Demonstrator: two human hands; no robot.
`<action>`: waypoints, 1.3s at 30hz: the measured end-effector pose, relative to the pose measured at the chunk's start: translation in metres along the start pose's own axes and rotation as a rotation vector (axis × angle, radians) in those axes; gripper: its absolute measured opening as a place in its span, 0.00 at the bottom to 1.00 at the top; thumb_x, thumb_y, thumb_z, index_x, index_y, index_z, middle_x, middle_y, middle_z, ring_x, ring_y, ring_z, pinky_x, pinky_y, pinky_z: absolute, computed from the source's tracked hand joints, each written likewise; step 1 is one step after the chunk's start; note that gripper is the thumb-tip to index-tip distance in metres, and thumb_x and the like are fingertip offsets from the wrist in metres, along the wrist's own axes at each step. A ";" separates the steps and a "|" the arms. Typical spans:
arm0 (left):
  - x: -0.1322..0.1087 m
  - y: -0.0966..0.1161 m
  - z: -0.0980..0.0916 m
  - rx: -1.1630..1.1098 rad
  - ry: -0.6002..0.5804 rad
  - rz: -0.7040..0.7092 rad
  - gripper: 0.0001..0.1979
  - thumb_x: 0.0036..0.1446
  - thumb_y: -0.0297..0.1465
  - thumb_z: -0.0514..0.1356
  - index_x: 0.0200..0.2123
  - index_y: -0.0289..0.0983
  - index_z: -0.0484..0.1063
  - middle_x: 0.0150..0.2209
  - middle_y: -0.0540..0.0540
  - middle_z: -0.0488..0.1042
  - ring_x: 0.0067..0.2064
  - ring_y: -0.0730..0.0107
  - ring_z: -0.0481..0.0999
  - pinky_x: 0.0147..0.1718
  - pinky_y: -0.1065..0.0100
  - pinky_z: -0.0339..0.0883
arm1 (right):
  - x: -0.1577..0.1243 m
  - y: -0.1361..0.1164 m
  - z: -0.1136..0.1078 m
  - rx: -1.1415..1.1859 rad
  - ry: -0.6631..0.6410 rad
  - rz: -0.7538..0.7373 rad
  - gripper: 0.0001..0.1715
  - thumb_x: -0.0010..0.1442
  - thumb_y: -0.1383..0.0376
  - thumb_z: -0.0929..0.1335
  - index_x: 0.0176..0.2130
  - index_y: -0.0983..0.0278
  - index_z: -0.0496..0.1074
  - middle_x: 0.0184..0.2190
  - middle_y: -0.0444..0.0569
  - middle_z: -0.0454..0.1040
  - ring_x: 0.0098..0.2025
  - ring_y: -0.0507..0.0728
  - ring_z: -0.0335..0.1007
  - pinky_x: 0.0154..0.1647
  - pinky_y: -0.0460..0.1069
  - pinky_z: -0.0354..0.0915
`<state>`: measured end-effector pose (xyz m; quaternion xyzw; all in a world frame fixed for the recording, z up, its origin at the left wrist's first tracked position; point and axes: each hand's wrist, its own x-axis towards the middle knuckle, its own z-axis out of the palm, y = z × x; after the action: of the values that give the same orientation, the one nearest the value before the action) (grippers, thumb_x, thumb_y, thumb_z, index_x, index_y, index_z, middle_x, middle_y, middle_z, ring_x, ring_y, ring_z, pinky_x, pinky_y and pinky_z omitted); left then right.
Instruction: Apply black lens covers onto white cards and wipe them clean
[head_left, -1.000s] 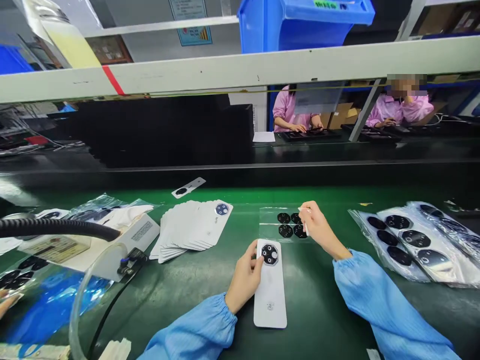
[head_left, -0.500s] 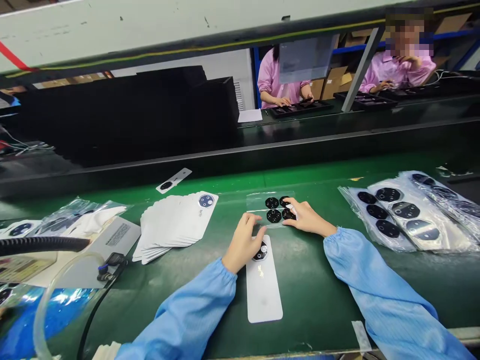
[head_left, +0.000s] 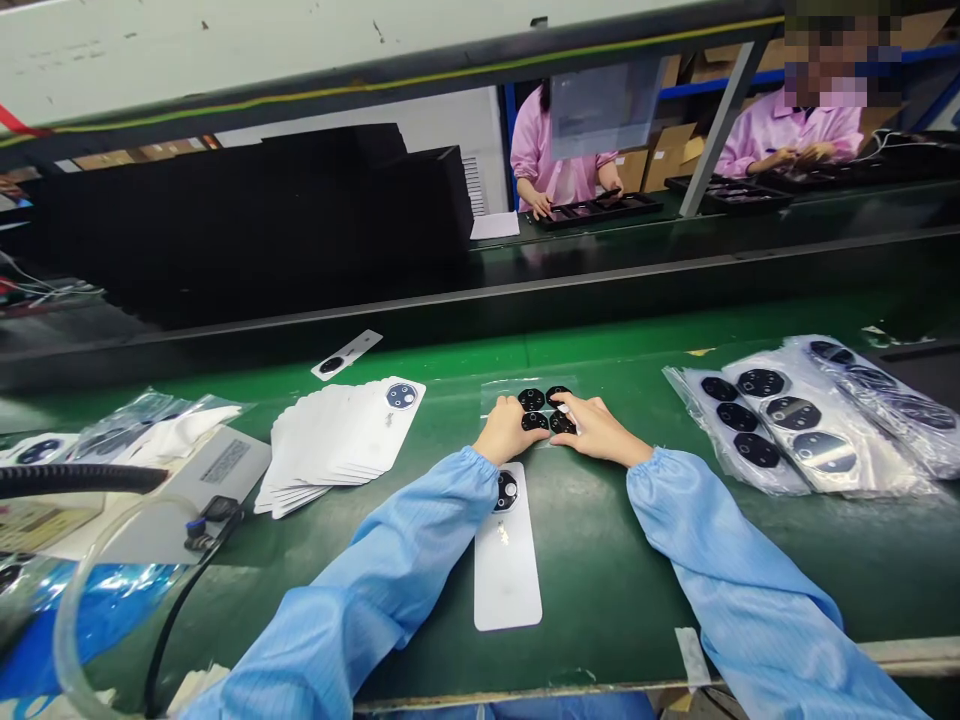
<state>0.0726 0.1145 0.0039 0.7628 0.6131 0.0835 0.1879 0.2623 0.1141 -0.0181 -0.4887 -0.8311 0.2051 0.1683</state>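
The green belt [head_left: 615, 560] carries everything. In the middle lies a long white panel [head_left: 506, 570], and just beyond it a clear sheet [head_left: 501, 388] with black round pieces. At the left rests a fanned stack of white panels [head_left: 337, 445]. At the right lie clear bags [head_left: 787, 430] of black pieces.

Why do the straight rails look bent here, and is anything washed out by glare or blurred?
Head view: the wide lens bows the overhead beam and the belt toward the frame's edges. Head view: lamps glare off the plastic bags at right. Head view: the left hand and right hand on the sheet look sharp, with only soft shadows.
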 end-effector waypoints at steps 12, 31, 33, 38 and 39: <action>0.004 0.018 -0.012 0.111 -0.044 -0.027 0.18 0.59 0.38 0.59 0.49 0.33 0.67 0.47 0.41 0.70 0.46 0.62 0.72 0.45 0.55 0.68 | 0.002 0.003 0.001 0.005 0.006 -0.020 0.34 0.58 0.49 0.66 0.56 0.65 0.61 0.48 0.53 0.70 0.49 0.61 0.66 0.55 0.62 0.56; -0.045 -0.059 -0.042 -1.075 0.056 0.020 0.24 0.60 0.40 0.53 0.57 0.42 0.55 0.49 0.41 0.71 0.46 0.62 0.77 0.47 0.59 0.69 | 0.002 0.007 0.001 0.091 0.084 0.038 0.34 0.51 0.49 0.69 0.53 0.59 0.62 0.38 0.47 0.74 0.41 0.60 0.71 0.48 0.56 0.60; -0.056 -0.076 -0.043 -1.243 -0.005 0.027 0.24 0.60 0.39 0.51 0.58 0.41 0.53 0.51 0.40 0.71 0.49 0.62 0.76 0.51 0.59 0.67 | 0.001 0.000 -0.004 0.118 0.127 0.061 0.30 0.56 0.48 0.66 0.53 0.59 0.61 0.36 0.47 0.75 0.37 0.58 0.71 0.43 0.54 0.62; -0.071 -0.097 -0.032 -1.504 -0.108 -0.020 0.23 0.62 0.43 0.50 0.55 0.37 0.57 0.50 0.37 0.73 0.53 0.61 0.73 0.56 0.61 0.63 | -0.017 -0.040 -0.006 0.119 0.220 0.120 0.29 0.59 0.46 0.62 0.53 0.60 0.64 0.31 0.49 0.72 0.39 0.61 0.69 0.40 0.55 0.63; -0.073 -0.098 -0.030 -1.534 -0.119 -0.039 0.22 0.62 0.44 0.50 0.54 0.38 0.58 0.50 0.37 0.73 0.52 0.61 0.74 0.55 0.61 0.64 | -0.023 -0.049 -0.002 0.120 0.188 0.107 0.29 0.58 0.45 0.63 0.53 0.59 0.64 0.31 0.49 0.72 0.40 0.61 0.68 0.40 0.54 0.64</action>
<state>-0.0438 0.0671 0.0008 0.4113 0.3856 0.4408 0.6985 0.2375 0.0723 0.0072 -0.5383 -0.7707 0.2164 0.2635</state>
